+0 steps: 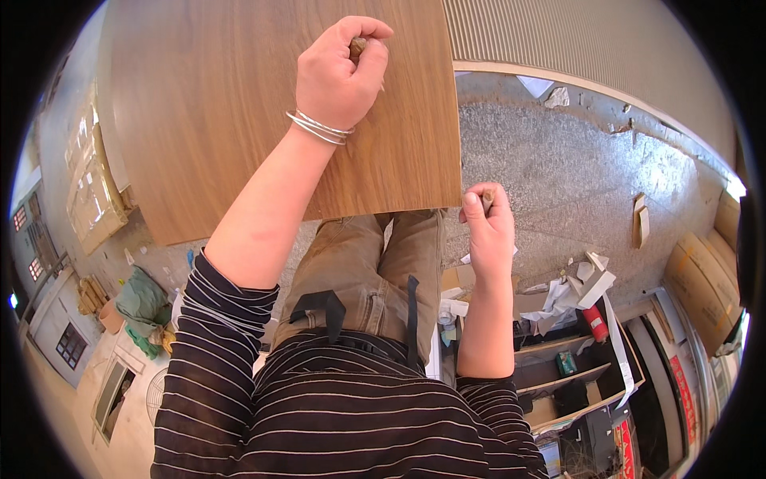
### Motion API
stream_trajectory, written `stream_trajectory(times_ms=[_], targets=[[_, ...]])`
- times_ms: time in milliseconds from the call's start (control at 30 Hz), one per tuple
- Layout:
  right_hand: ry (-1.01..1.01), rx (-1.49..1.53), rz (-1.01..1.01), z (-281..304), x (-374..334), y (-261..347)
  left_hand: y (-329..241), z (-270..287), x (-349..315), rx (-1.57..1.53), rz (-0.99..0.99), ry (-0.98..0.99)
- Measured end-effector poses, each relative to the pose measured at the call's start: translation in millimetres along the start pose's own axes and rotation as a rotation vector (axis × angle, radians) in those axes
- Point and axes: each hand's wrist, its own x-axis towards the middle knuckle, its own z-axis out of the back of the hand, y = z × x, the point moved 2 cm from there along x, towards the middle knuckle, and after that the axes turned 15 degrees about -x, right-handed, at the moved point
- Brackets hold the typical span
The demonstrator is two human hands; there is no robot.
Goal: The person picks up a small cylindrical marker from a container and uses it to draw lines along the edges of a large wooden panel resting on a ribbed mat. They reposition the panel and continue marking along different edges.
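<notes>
A wide board with brown wood grain lies before me, its near edge at my thighs. Above its right half, my left hand is curled into a fist round a small brown object. Only a bit of that object shows between thumb and forefinger, so its kind cannot be made out. At the board's near right corner, my right hand is closed, thumb uppermost. A small brownish piece peeks out between thumb and fingers there; its kind is hidden too.
A ribbed grey panel rises at the far right. Near right is a wooden compartment box with paper scraps and a red can. Cardboard boxes stand further right. A taped carton and green cloth are left.
</notes>
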Motion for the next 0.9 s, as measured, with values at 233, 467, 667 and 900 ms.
stream_trajectory(times_ms=[233,467,667,900], targets=[[-0.036,-0.209,-0.003,-3,-8,7,2,2,-1,0.023,-0.018,0.006],[-0.117,-0.264,0.031,-7,-7,3,1,1,0,0.052,-0.027,0.004],[-0.120,-0.230,0.014,-8,1,10,1,0,1,0.073,-0.062,0.007],[-0.024,-0.237,-0.073,1,-30,-33,2,0,0,0.105,-0.064,0.012]])
